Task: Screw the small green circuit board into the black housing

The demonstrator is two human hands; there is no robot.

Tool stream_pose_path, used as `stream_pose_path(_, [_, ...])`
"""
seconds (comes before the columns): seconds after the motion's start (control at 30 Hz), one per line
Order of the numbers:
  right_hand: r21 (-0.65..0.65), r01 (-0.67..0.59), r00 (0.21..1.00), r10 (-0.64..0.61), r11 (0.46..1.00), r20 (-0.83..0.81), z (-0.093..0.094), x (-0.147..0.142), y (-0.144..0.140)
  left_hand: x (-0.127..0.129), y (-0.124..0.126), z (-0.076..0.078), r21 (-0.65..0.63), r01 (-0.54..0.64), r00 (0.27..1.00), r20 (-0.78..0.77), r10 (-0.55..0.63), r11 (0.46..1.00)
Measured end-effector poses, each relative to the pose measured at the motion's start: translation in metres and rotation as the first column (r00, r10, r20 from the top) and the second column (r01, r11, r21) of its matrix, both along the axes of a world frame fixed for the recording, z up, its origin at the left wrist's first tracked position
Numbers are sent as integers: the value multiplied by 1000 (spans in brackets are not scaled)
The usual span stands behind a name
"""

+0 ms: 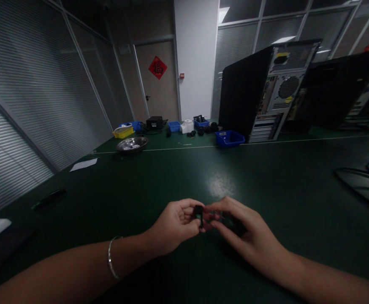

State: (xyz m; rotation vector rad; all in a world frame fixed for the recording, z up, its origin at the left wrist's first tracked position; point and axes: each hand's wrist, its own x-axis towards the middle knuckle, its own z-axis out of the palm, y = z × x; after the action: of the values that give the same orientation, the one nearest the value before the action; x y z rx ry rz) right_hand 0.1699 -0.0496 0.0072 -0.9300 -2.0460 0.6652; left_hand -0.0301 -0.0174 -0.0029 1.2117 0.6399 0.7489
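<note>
My left hand (pixel 178 226) is closed around a small black and green piece (pixel 199 216) that looks like a little circuit board with a black block at its upper end. Thumb and fingers pinch it above the green table (pixel 159 177). Just to the right, my right hand (pixel 244 230) has its thumb and forefinger apart, with the tips close to the piece and the left fingertips. Its other fingers are blurred and partly hidden, and I cannot see anything held in them.
A round metal dish (pixel 132 145) and a blue bin (pixel 229 138) stand further back. Behind them are a yellow tray (pixel 123 132) and a black computer tower (pixel 250 95). Black cables (pixel 351 185) lie at right; a dark pen-like object (pixel 49 199) and paper (pixel 83 164) lie at left.
</note>
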Motion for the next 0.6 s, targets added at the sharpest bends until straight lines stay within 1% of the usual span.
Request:
stream_pose_path(0.17, [-21, 20, 1000, -20, 1000, 21, -1, 0, 1, 0, 1, 1, 3, 20, 999, -32, -20, 1000])
stream_pose_path(0.27, [-25, 33, 999, -32, 999, 34, -3, 4, 1, -1, 4, 1, -3, 27, 1000, 7, -27, 1000])
stream_pose_path(0.33, [-33, 36, 999, -35, 999, 28, -3, 8, 2, -3, 6, 1, 3, 14, 999, 30, -14, 1000])
stream_pose_path(0.5, [-78, 28, 1000, -27, 997, 13, -4, 13, 4, -6, 8, 0, 81, -27, 998, -59, 32, 996])
stream_pose_path(0.6, [-70, 1, 999, 2, 998, 33, -3, 13, 6, -7, 9, -1, 83, -62, 996, -52, 67, 995])
